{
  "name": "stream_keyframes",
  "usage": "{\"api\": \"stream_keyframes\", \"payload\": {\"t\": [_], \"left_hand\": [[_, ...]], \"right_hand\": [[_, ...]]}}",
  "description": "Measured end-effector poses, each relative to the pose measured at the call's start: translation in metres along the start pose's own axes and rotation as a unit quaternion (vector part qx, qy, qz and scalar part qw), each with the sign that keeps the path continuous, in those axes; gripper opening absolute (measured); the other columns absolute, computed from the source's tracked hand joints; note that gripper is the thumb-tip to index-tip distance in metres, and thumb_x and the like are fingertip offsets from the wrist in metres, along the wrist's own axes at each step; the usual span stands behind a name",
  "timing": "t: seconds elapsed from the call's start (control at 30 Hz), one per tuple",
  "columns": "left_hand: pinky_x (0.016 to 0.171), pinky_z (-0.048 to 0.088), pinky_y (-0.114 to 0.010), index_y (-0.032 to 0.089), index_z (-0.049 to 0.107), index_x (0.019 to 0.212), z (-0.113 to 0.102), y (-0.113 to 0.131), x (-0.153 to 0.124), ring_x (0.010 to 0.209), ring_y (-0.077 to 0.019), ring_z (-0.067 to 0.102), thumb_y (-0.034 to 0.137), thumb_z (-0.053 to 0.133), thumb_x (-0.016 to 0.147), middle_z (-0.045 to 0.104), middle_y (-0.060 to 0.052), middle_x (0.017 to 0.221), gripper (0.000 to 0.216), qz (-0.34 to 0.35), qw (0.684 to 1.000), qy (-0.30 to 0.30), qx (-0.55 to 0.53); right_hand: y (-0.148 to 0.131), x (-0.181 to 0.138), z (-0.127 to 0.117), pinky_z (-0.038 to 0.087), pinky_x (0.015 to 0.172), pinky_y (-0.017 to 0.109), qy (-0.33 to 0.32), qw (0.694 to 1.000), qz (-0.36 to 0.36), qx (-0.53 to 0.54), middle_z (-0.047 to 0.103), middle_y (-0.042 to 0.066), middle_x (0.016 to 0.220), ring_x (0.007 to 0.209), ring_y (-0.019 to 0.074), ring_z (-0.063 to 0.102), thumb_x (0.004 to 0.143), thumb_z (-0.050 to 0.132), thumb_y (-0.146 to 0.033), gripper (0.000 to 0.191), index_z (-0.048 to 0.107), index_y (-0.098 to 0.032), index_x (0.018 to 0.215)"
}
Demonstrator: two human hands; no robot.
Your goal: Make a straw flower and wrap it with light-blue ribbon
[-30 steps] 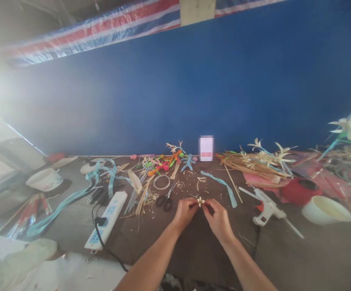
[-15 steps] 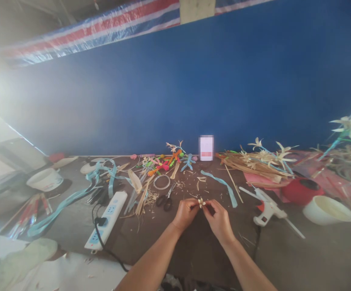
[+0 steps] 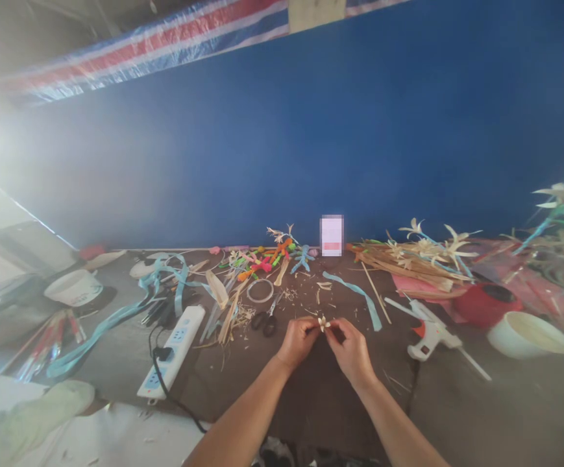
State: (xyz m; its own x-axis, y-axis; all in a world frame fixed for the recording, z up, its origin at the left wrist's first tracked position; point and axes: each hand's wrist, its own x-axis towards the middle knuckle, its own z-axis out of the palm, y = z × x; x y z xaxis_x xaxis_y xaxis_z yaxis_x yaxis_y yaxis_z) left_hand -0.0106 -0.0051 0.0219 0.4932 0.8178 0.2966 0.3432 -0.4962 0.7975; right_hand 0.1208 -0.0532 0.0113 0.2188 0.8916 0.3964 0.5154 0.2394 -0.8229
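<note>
Both of my hands meet over the middle of the brown table (image 3: 311,402). A small pale straw flower (image 3: 323,322) sits between the fingertips. My left hand (image 3: 297,341) pinches it from the left, fingers curled. My right hand (image 3: 350,351) pinches it from the right, fingers closed round its base. Black-handled scissors (image 3: 265,320) lie just left of my left hand. A light blue ribbon strip (image 3: 359,298) lies just beyond my right hand.
A white glue gun (image 3: 428,336) lies to the right, with a white bowl (image 3: 525,335) and a red round container (image 3: 486,303) beyond it. A white power strip (image 3: 171,350) with black cable lies left. Straw strips (image 3: 408,266), coloured pieces (image 3: 267,259) and a tape ring (image 3: 260,291) crowd the back. A blue wall stands behind.
</note>
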Motion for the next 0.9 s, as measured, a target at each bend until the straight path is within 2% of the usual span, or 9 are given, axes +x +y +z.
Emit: {"api": "stream_keyframes", "payload": {"t": [0.47, 0.7, 0.9], "left_hand": [[0.06, 0.038, -0.019, 0.014, 0.065, 0.073, -0.0016, 0.0057, 0.0006, 0.063, -0.0122, 0.052, 0.018, 0.045, 0.079, 0.058, -0.002, 0.064, 0.021, 0.006, 1.0, -0.003, -0.023], [0.057, 0.038, -0.019, 0.013, 0.064, 0.07, -0.002, 0.0067, 0.0005, 0.06, -0.0118, 0.05, 0.022, 0.044, 0.08, 0.056, -0.002, 0.061, 0.024, 0.004, 1.0, -0.009, -0.005], [0.062, 0.04, -0.02, 0.014, 0.065, 0.077, -0.003, 0.0098, 0.0013, 0.067, -0.0134, 0.054, 0.023, 0.042, 0.082, 0.061, -0.004, 0.07, 0.026, -0.001, 1.0, -0.016, -0.024]], "right_hand": [[-0.0006, -0.0007, 0.0024, 0.04, 0.057, 0.023, 0.017, 0.999, -0.008, -0.029, 0.054, 0.0, 0.062, 0.056, 0.0126, 0.052, 0.076, 0.048, -0.023, 0.011, 0.052, -0.018, 0.067], [0.0008, -0.002, 0.0029, 0.041, 0.057, 0.023, 0.02, 0.999, -0.003, -0.037, 0.055, 0.0, 0.063, 0.057, 0.0127, 0.052, 0.076, 0.048, -0.022, 0.01, 0.053, -0.018, 0.069], [0.0036, -0.0015, 0.0046, 0.043, 0.061, 0.025, 0.042, 0.998, -0.012, -0.034, 0.058, 0.002, 0.067, 0.061, 0.0146, 0.055, 0.078, 0.047, -0.024, 0.012, 0.056, -0.018, 0.073]]}}
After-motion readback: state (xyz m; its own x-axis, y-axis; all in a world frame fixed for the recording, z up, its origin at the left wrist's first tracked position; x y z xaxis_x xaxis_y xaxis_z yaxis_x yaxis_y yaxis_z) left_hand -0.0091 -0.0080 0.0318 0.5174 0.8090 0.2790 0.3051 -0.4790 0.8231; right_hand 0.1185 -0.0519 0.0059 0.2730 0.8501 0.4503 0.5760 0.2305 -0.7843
